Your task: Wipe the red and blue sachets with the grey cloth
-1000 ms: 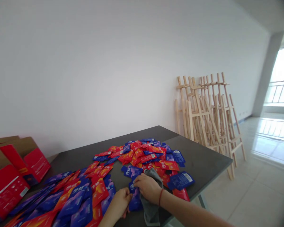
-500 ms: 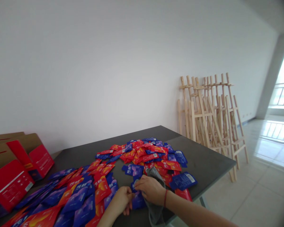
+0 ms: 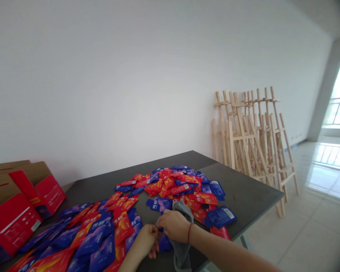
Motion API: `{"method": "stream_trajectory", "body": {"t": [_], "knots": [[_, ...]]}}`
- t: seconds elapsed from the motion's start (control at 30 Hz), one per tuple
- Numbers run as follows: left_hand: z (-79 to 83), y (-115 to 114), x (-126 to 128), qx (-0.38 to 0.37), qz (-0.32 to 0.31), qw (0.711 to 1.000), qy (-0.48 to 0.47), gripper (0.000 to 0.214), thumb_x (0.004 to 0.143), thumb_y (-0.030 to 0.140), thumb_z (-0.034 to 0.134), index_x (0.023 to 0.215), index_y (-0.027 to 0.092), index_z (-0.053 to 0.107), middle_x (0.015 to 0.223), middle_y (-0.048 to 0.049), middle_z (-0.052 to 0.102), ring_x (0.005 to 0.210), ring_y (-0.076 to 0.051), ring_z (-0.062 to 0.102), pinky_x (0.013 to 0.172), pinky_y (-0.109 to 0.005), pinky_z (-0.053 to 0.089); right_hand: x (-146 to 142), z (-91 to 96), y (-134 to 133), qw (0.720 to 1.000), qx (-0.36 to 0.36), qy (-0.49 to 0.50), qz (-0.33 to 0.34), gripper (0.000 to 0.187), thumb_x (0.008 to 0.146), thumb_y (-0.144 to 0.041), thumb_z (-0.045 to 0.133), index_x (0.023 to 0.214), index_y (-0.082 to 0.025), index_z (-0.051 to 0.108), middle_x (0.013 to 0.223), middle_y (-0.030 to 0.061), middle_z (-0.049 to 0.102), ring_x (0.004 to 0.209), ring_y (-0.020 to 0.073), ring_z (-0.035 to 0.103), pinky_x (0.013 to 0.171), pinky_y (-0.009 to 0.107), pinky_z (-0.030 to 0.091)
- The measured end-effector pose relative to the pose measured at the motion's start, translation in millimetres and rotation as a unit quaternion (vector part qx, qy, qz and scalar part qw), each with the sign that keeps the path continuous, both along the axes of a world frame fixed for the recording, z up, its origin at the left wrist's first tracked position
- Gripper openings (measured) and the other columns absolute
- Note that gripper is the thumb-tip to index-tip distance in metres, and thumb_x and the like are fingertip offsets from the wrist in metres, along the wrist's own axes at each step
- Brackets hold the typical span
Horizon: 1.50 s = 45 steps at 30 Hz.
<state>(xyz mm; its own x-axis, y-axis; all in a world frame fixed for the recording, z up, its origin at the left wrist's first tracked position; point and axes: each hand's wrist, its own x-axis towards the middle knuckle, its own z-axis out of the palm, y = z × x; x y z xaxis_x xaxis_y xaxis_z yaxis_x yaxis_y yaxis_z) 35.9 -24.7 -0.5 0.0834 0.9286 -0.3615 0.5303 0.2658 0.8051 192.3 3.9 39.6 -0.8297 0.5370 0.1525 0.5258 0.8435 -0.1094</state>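
Observation:
My left hand [image 3: 149,238] is closed, its fingertips pinched at the left edge of a blue pouch [image 3: 165,242] on the table. From the right, my right hand [image 3: 174,225] reaches over the same pouch with curled fingers and a grey cloth [image 3: 183,252] gripped in it. The cloth hangs down toward the table's front edge. Both sets of fingertips meet at the pouch's top, which they mostly cover. Just beyond lies another blue pouch [image 3: 161,204], face up, beside a mixed heap of red pouches [image 3: 204,198] and blue ones.
Overlapping rows of red and blue pouches [image 3: 102,249] cover the table's left part. Open red cartons [image 3: 11,223] stand at the far left. The dark table [image 3: 243,200] ends at a corner on the right. Wooden easels [image 3: 249,139] lean against the white wall behind it.
My right hand and the grey cloth have shifted slightly left, closer to my left hand. The left hand stays nearly in place, and the blue pouch is now more covered.

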Motion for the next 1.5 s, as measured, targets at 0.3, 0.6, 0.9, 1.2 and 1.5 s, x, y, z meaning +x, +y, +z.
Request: {"method": "stream_trajectory", "body": {"t": [0.3, 0.6, 0.9, 1.2, 1.5], "knots": [[4.2, 1.8, -2.3, -0.019, -0.015, 1.0, -0.017, 0.022, 0.079, 0.035, 0.051, 0.063, 0.02, 0.048, 0.044, 0.0026, 0.059, 0.033, -0.011, 0.054, 0.036, -0.019, 0.036, 55.2, -11.7, -20.4, 0.985, -0.051, 0.101, 0.131, 0.04, 0.082, -0.01, 0.046, 0.114, -0.02, 0.067, 0.122, 0.0013, 0.067, 0.111, 0.0174, 0.057, 0.106, 0.032, 0.033], [7.4, -1.9, -0.7, 0.002, -0.005, 1.0, 0.013, 0.021, 0.087, 0.031, 0.043, 0.068, 0.021, 0.047, 0.042, 0.0063, 0.056, 0.032, -0.01, 0.053, 0.037, -0.019, 0.033, 32.0, -12.4, -27.0, 0.987, -0.029, 0.079, 0.136, 0.038, 0.082, -0.012, 0.048, 0.115, -0.018, 0.066, 0.123, 0.0029, 0.066, 0.111, 0.0193, 0.056, 0.1, 0.031, 0.038], [9.1, -5.2, 2.1, 0.005, -0.005, 0.999, 0.032, 0.021, 0.09, 0.024, 0.033, 0.073, 0.022, 0.046, 0.044, 0.0067, 0.058, 0.033, -0.01, 0.053, 0.038, -0.02, 0.032, 52.8, -15.2, -37.4, 0.978, -0.082, 0.121, 0.148, 0.039, 0.079, -0.006, 0.047, 0.11, -0.02, 0.067, 0.123, 0.0017, 0.065, 0.114, 0.017, 0.055, 0.102, 0.03, 0.036], [11.0, -6.2, 2.2, 0.002, -0.01, 0.999, 0.042, 0.022, 0.091, 0.024, 0.031, 0.072, 0.022, 0.043, 0.045, 0.0068, 0.058, 0.032, -0.01, 0.053, 0.038, -0.019, 0.034, 58.8, -6.8, -32.9, 0.991, -0.089, 0.097, 0.013, 0.021, 0.076, -0.006, 0.054, 0.08, -0.019, 0.07, 0.098, 0.0031, 0.07, 0.095, 0.0186, 0.062, 0.093, 0.029, 0.043], [9.9, -9.1, 1.0, 0.026, -0.029, 0.997, 0.062, 0.023, 0.09, 0.017, 0.031, 0.071, 0.022, 0.043, 0.043, 0.0088, 0.054, 0.028, -0.007, 0.046, 0.033, -0.017, 0.028, 22.4, -7.0, -5.8, 0.986, -0.037, 0.065, -0.152, 0.026, 0.081, -0.008, 0.054, 0.101, -0.012, 0.069, 0.109, 0.0124, 0.065, 0.105, 0.0262, 0.057, 0.096, 0.035, 0.042]]}}
